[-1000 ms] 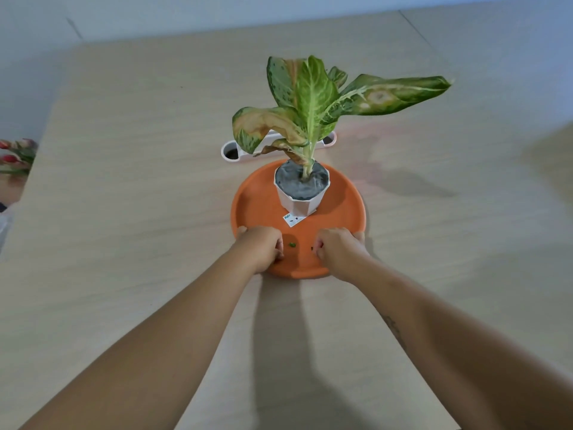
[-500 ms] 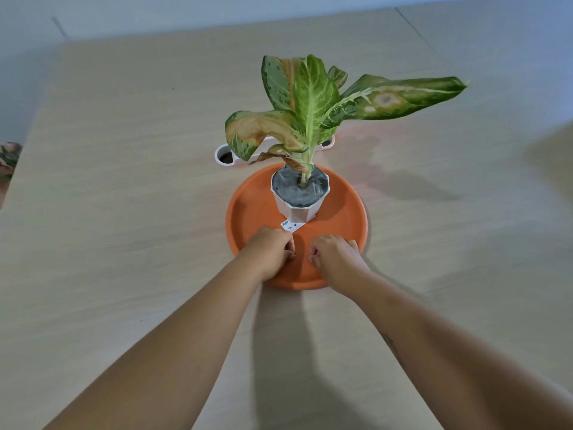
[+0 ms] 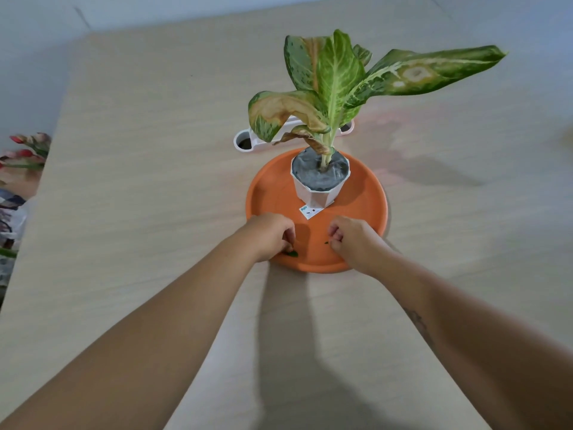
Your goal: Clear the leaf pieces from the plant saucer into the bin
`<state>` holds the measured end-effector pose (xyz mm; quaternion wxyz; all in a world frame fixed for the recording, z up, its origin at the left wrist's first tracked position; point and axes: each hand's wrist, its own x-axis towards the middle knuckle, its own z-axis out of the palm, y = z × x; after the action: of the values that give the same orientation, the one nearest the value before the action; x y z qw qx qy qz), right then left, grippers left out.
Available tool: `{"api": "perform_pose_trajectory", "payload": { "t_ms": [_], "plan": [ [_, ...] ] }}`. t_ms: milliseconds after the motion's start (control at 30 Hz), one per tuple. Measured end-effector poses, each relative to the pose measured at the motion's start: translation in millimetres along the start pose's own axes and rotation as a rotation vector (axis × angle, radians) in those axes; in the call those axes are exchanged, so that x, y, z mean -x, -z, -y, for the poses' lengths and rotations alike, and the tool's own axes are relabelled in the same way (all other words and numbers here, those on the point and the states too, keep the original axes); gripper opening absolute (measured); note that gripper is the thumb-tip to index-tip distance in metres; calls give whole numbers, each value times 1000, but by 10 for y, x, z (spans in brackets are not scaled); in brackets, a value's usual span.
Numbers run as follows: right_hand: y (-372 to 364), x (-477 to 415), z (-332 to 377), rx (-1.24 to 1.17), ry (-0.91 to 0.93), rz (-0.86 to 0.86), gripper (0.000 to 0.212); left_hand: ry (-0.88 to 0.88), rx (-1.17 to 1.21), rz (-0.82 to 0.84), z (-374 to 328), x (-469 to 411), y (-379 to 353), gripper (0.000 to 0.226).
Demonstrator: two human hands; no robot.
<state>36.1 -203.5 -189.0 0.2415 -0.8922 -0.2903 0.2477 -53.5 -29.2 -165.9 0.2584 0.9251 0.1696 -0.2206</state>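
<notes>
An orange plant saucer (image 3: 273, 193) lies on the table and carries a white pot (image 3: 313, 197) with a green and yellowed plant (image 3: 335, 79). Both my hands rest on the saucer's near part. The fingers of my left hand (image 3: 268, 235) are curled, and a green leaf piece (image 3: 292, 253) sticks out under them. My right hand (image 3: 355, 240) is curled too, its fingertips pinched on a tiny green leaf piece (image 3: 326, 242). A white bin (image 3: 245, 143) stands just behind the saucer, mostly hidden by the leaves.
A light wooden table (image 3: 139, 181) carries everything. A paper label (image 3: 308, 211) lies at the foot of the pot. Red flowers (image 3: 28, 148) and patterned cloth (image 3: 9, 212) sit past the table's left edge. The long right leaf (image 3: 434, 71) overhangs the table.
Both hands moved in toward the pot, then drew apart again on the saucer's front. A leaf piece now shows under my left fingers, and the small piece sits at my right fingertips.
</notes>
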Motion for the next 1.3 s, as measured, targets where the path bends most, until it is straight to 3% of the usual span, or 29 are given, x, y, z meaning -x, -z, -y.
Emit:
{"api": "perform_pose_trajectory", "payload": {
  "t_ms": [333,500,700,867,1067,1300],
  "plan": [
    [-53,-101,33,85,-28,44,14,-12,-145,70,-55,-109,-26,10],
    [-102,-107,29,161,-9,109,12,-76,-297,-9,-26,-100,-141,24],
    [-14,-75,78,251,41,127,14,-66,-140,-82,-45,-70,-202,17],
    [81,3,-16,-52,-28,-27,8,8,152,-116,-62,23,-172,6],
    [145,-6,6,-150,-69,-53,8,8,136,-50,-97,36,-66,13],
    [215,47,-11,-266,-75,-113,7,48,-61,123,-259,-51,21,21]
  ]
}}
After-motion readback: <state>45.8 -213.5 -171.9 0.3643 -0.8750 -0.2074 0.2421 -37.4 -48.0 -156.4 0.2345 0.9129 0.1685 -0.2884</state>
